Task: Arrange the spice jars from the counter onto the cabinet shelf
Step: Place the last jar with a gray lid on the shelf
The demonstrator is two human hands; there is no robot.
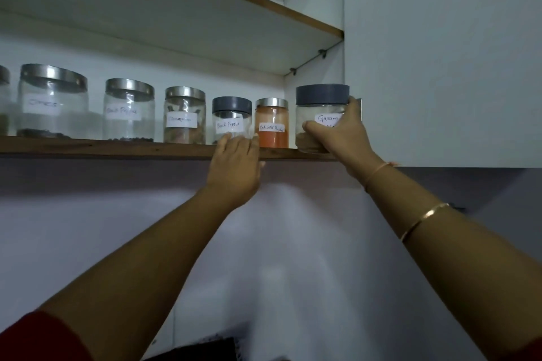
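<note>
Head view: right hand (pixel 341 138), fingers wrapped around the garam masala jar (pixel 318 120), should slide it back, label forward; left hand (pixel 234 167), fingers together, steadies the shelf (pixel 117 147) edge.

jar (pixel 319 123) "garam", jar (pixel 231 123) "black pepper"

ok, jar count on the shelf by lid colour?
Silver lids: 5, namely the cut-off jar, cloves jar, large black pepper jar, cinnamon jar, red chilli jar
Grey lids: 2, namely the small black pepper jar, garam masala jar
Total: 7
</note>
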